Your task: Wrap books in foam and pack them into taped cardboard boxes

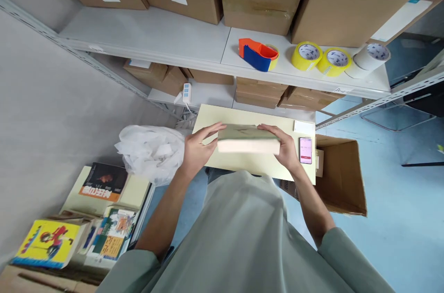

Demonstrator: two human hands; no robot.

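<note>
A thick book [248,139] with a greenish cover is held up between both my hands, over a pale yellow table [239,163]. Its light page edges face me. My left hand [201,144] grips the left end, fingers on top and thumb at the side. On the opposite end, my right hand [282,143] has its fingers over the cover's edge; its thumb is mostly hidden. To the right of that hand, a phone [305,150] with a lit screen lies on the table below a small white box [304,127].
A shelf [194,45] ahead carries cartons, a tape dispenser [258,54] and tape rolls [307,56]. An open cardboard box [342,177] stands right of the table. At left are a white plastic bag [151,152] and piled books, including a yellow one [46,243].
</note>
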